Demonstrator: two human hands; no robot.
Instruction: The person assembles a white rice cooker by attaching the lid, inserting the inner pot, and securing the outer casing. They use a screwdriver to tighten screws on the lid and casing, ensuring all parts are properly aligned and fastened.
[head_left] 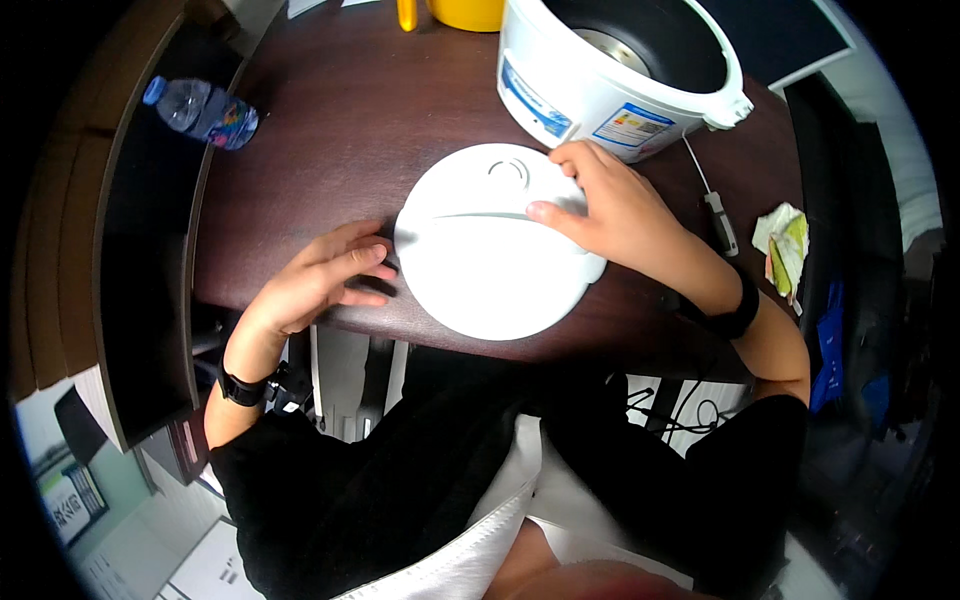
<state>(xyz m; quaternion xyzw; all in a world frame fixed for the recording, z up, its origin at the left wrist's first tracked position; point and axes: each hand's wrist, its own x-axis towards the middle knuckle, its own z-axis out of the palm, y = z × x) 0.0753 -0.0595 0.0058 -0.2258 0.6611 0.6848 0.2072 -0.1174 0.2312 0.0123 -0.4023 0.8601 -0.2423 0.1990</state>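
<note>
A round white lid [490, 275] with a raised ridge across its middle lies at the near edge of the dark red-brown table. My right hand [610, 205] grips the lid's upper right part, thumb on top and fingers curled over the rim. Just left of the lid is my left hand [325, 272], its fingers apart and nothing in them; whether a fingertip touches the rim I cannot tell. Behind the lid stands a white rice cooker body [600, 85] without a lid on it, its dark inside showing and labels on its front.
A water bottle [205, 112] with a blue cap lies at the left by a dark shelf [150, 250]. At the back is a yellow container [465, 12]. To the right are a white cord with a grey-white piece [720, 225] and a crumpled green-white wrapper [783, 245].
</note>
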